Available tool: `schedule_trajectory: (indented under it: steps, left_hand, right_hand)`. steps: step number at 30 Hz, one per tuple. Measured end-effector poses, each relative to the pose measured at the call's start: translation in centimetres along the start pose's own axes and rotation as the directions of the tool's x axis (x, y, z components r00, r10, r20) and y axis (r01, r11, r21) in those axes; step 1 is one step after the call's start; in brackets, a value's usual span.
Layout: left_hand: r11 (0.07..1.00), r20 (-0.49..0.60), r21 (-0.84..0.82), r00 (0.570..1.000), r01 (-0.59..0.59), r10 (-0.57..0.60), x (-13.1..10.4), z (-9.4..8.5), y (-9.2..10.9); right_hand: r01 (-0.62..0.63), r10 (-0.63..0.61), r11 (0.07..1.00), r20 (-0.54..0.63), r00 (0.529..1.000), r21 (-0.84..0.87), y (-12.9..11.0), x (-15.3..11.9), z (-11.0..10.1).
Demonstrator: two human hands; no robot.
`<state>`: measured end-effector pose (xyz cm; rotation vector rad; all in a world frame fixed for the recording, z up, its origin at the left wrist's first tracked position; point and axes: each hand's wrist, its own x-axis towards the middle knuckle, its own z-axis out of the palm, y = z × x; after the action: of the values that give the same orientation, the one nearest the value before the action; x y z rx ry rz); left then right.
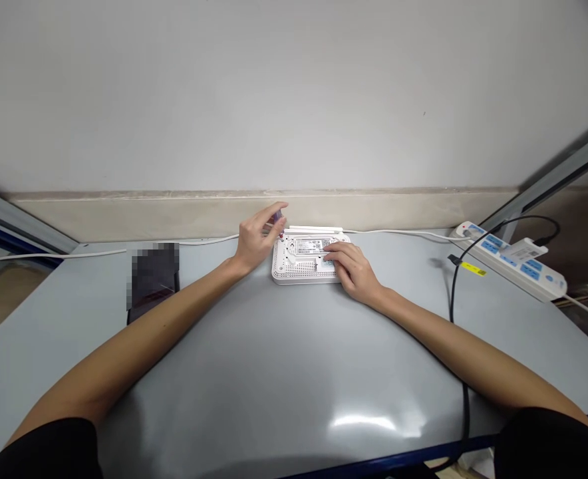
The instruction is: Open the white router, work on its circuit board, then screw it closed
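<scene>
A white plastic device with vent holes and a printed label lies on the grey table, a white bar along its far edge. Above its far left corner, my left hand is closed round a small tool with a purplish, see-through handle. The tool's lower end is near that corner; whether it touches cannot be made out. My right hand rests on the right part of the device, fingers spread over the label side and partly covering it.
A dark, partly pixelated object lies left, beside my left forearm. At the right is a white power strip with a plugged-in adapter. A black cable runs under my right forearm. White cable follows the wall.
</scene>
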<state>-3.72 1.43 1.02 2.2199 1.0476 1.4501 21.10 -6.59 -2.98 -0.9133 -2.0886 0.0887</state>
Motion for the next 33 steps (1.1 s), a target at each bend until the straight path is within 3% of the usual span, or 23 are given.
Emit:
schedule_trajectory:
  steps: [11,19,28,33]
  left_hand:
    - [0.999,0.096,0.013,0.995,0.039,-0.04,0.8,0.0,-0.2]
    - [0.999,0.043,0.035,0.999,-0.012,0.011,0.4,0.7,0.1]
    - [0.998,0.042,0.047,0.998,0.034,-0.036,0.4,-0.4,0.3]
    - [0.998,0.121,-0.01,0.991,0.063,-0.062,0.1,-1.0,0.2]
  right_hand:
    - [0.01,-0.01,1.0,-0.002,1.0,-0.007,0.1,-0.1,0.2]
    - [-0.001,0.001,1.0,0.002,1.0,-0.003,-0.1,0.1,0.2]
    - [0.003,-0.003,1.0,0.001,1.0,-0.003,0.0,0.0,0.1]
    - [-0.003,0.003,1.0,0.003,1.0,-0.008,0.0,-0.1,0.1]
